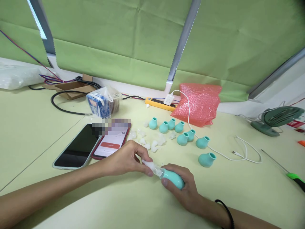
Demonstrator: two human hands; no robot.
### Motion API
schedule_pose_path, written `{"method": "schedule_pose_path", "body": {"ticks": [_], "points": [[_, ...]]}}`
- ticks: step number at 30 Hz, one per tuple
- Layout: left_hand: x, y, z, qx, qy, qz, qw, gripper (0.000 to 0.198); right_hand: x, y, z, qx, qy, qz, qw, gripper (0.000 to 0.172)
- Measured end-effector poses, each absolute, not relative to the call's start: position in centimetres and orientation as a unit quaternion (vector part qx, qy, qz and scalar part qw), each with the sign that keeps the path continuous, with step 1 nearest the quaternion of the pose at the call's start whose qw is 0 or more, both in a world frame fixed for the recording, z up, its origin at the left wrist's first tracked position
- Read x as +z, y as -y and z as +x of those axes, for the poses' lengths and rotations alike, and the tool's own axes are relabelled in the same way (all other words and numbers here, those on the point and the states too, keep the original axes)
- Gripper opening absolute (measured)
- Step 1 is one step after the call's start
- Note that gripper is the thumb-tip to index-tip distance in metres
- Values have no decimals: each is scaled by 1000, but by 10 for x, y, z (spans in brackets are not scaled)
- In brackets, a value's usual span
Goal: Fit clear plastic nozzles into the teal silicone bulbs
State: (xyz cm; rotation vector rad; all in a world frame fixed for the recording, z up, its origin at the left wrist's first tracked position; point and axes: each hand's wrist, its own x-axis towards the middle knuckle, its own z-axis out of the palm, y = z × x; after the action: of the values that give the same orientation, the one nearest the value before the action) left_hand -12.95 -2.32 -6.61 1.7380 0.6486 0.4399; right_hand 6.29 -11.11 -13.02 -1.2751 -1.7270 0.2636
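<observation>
My right hand (184, 183) is wrapped round a teal squeeze bulb (173, 178). A clear plastic connector (158, 170) sticks out of the bulb's neck. At its far end is a soft white tip (148, 164), pinched between the thumb and fingers of my left hand (128, 159). Tip, connector and bulb form one line just above the table. Beyond my hands lie several loose translucent white pieces (154, 146). Several more teal bulbs (206, 159) rest behind and to the right, their necks open.
Two phones (73, 148) lie left of the white pieces. At the back are a bagged blue package (100, 101), a yellow power strip (157, 103) and pink bubble wrap (200, 103). A white cable (224, 156) trails rightward, near a screwdriver (292, 176) and a green fan (274, 119).
</observation>
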Motion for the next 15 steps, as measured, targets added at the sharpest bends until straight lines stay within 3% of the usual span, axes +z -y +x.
{"method": "schedule_pose_path", "body": {"ticks": [15], "points": [[-71,24,-129,173,-228,739,610,16,-121,113,60,22,762,-441,474,24]]}}
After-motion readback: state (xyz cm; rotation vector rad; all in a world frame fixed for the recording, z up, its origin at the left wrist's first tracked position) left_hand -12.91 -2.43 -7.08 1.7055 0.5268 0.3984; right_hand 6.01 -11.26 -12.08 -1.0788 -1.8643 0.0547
